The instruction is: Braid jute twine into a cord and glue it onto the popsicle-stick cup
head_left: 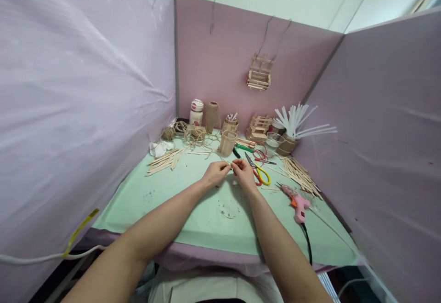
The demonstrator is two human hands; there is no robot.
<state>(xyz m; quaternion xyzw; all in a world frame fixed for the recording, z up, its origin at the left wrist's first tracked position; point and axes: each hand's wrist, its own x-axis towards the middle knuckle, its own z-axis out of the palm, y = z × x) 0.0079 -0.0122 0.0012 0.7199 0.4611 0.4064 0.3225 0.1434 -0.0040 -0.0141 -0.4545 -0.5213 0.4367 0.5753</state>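
Left hand (217, 173): thumb and fingers were drawn together at the tips. Right hand (244, 173): likewise pinched, its fingertips just beside the left's. Thin tan strand (228, 162): lay at the meeting fingertips, above the middle of the surface (148, 220); slender, slightly curved, mostly hidden by the fingers, its material too small to tell. Scissors (263, 175): lay just beside the right hand; one handle loop was yellow, the other red. Stick cup (228, 143): stood upright beyond the hands; pale wooden slats, ribbed wall. Pliers (245, 147): green-handled, lay near the cup. Glue gun (300, 205): pink plastic, orange trigger, black cord, rested at right. Flat wooden sticks (164, 161): were strewn at left. Twine (197, 134): coarse, brown, loosely tangled. Bottle (196, 113): white, rounded, bore pink printed marks too small to read.
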